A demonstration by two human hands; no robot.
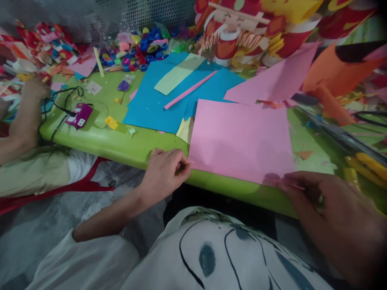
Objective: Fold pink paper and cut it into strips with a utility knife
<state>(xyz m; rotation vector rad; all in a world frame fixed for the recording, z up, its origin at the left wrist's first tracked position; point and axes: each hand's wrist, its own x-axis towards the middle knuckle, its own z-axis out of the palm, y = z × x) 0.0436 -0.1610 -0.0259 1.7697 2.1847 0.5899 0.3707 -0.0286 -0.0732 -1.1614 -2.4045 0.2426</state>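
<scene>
A pink sheet of paper (pixel 242 137) lies flat at the front edge of the green table. My left hand (pixel 167 167) is closed, its thumb and finger pinching the sheet's near left corner. At the near right corner my right hand (pixel 326 205) pinches the paper's edge, where a narrow bit of pink sticks out between the fingers. Behind and to the left, blue paper (pixel 154 106) carries a pale green strip (pixel 181 72) and a thin pink strip (pixel 190 90). A yellow scrap (pixel 185 129) shows partly under the pink sheet's left side.
Scissors with yellow handles (pixel 365 165) lie at right, near orange paper (pixel 338 80). Red paper figures (pixel 232 24) and colourful small pots (pixel 145 48) line the back. At left are a purple device with a cable (pixel 79 116) and another person's arm (pixel 26 112).
</scene>
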